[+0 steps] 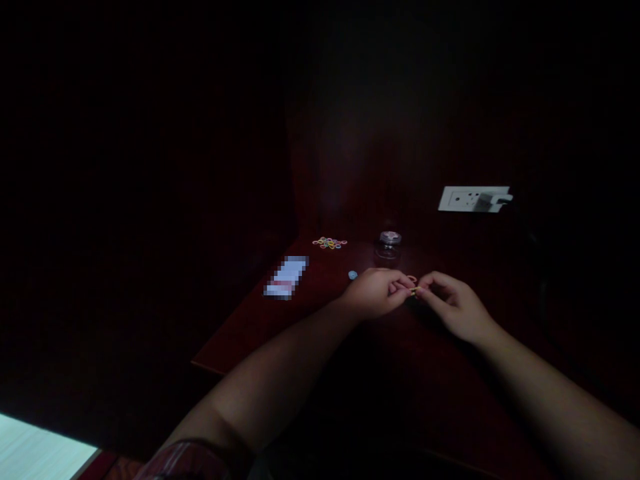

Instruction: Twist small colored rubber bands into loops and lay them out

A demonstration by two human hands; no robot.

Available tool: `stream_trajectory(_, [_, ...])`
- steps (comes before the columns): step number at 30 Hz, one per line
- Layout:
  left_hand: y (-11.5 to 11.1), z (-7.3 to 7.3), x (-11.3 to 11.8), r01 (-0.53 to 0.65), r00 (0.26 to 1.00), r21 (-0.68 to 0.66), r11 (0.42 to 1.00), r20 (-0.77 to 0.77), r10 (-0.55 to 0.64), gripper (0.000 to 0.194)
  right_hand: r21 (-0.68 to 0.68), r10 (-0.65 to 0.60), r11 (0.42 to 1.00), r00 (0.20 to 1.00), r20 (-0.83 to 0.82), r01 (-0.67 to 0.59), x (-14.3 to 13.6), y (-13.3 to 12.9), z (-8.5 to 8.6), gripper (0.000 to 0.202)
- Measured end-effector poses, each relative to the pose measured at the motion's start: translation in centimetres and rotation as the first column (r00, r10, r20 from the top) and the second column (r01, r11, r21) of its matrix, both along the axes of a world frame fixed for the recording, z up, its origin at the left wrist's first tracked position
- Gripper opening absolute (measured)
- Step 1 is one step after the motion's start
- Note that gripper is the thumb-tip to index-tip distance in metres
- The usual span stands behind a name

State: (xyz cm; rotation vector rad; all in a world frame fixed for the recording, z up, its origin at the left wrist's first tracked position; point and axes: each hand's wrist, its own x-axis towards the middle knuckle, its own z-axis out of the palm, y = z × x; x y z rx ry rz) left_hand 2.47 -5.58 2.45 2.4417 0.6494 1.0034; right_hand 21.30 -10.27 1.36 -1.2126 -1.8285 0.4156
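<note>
Over the dark red table, my left hand (377, 292) and my right hand (455, 303) meet with their fingertips close together. Both pinch a small yellow elastic band (415, 290) between thumb and fingers. Just behind the fingertips shows an orange-pink band (411, 278); whether it touches the hands I cannot tell. A small round light-blue thing (353, 275) lies left of my left hand. Beyond the hands stands a clear jar (387, 251) with a pale design on its top. Several coloured bands (330, 244) lie in a loose cluster farther back on the left.
A lit, blurred phone-like rectangle (287, 277) lies near the table's left edge. On the back wall is a white socket plate (456, 199) with a plug (493, 201) in it. The surroundings are very dark. The table's front left corner (195, 362) shows beside my left forearm.
</note>
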Motion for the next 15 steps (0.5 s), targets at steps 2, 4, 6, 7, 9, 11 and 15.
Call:
stream_trajectory(2, [-0.06, 0.09, -0.02, -0.008, 1.000, 0.004, 1.000, -0.001, 0.008, 0.018, 0.004, 0.003, 1.000, 1.000, -0.001, -0.003, -0.13, -0.04, 0.05, 0.020])
stream_trajectory(4, [-0.17, 0.21, -0.01, -0.026, 1.000, 0.003, 1.000, 0.004, 0.026, 0.015, 0.010, 0.004, 1.000, 1.000, 0.001, -0.005, -0.36, -0.14, 0.22, 0.019])
stream_trajectory(6, [-0.27, 0.28, 0.02, -0.045, 0.999, -0.003, 0.999, 0.001, 0.045, 0.012, 0.005, 0.044, 0.999, 0.999, -0.027, -0.044, -0.63, -0.24, 0.37, 0.019])
stream_trajectory(7, [-0.29, 0.29, 0.03, -0.048, 0.999, 0.001, 0.999, 0.005, 0.048, 0.012, 0.006, 0.061, 0.998, 0.997, -0.045, -0.061, -0.75, -0.27, 0.41, 0.018])
stream_trajectory(9, [-0.26, 0.24, 0.04, -0.045, 0.999, 0.017, 0.999, 0.017, 0.045, 0.011, -0.005, 0.080, 0.997, 0.994, -0.069, -0.081, -0.91, -0.26, 0.40, 0.016])
stream_trajectory(11, [-0.16, 0.14, 0.03, -0.037, 0.999, 0.025, 0.999, 0.032, 0.036, 0.011, -0.021, 0.094, 0.995, 0.991, -0.097, -0.097, -0.97, -0.23, 0.31, 0.016])
stream_trajectory(15, [-0.03, 0.01, -0.02, -0.023, 0.998, 0.054, 0.998, 0.052, 0.021, 0.009, -0.039, 0.124, 0.991, 0.982, -0.144, -0.131, -1.02, -0.22, 0.21, 0.017])
